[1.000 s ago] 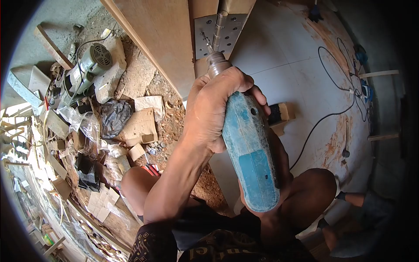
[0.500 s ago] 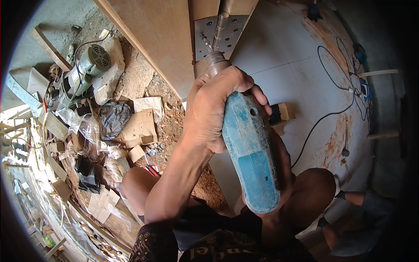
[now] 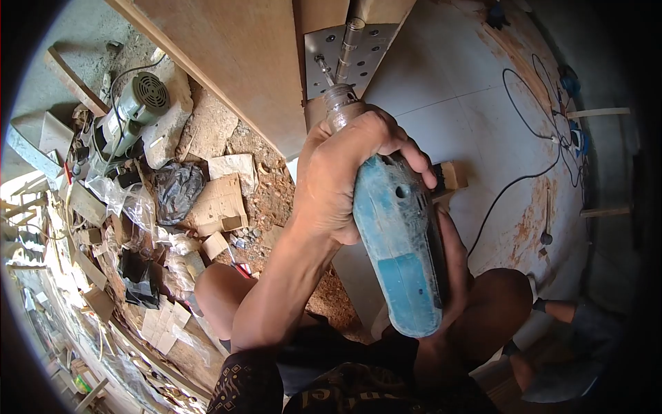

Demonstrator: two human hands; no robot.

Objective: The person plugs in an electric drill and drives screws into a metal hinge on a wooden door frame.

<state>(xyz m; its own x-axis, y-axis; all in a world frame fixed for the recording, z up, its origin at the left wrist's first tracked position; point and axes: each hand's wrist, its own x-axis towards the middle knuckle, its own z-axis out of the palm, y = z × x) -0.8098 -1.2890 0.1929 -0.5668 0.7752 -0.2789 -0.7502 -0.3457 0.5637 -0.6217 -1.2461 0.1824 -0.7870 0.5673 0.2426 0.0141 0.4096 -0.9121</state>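
My left hand (image 3: 338, 165) is wrapped round the front of a worn teal power drill (image 3: 396, 214), just behind its chuck (image 3: 341, 100). On the drill's right side, my right hand (image 3: 455, 265) closes round the handle, its fingers partly hidden by the body. The drill's bit (image 3: 324, 67) points away from me at the left leaf of a metal hinge (image 3: 349, 45), its tip at a screw there. Several screw heads dot both hinge leaves. The hinge joins a wooden door panel (image 3: 227, 55) to another wooden piece at the top.
A grey-green electric motor (image 3: 141, 100) stands at left among cardboard, a black plastic bag (image 3: 178, 190) and rubble. A black cord (image 3: 507, 190) crosses the pale floor at right. A wood block (image 3: 453, 178) lies behind the drill. Another person's leg (image 3: 558, 310) shows at lower right.
The door panel's outer edge appears slightly farther left. The drill has tilted a little and its chuck sits slightly left and lower, both hands still gripping it.
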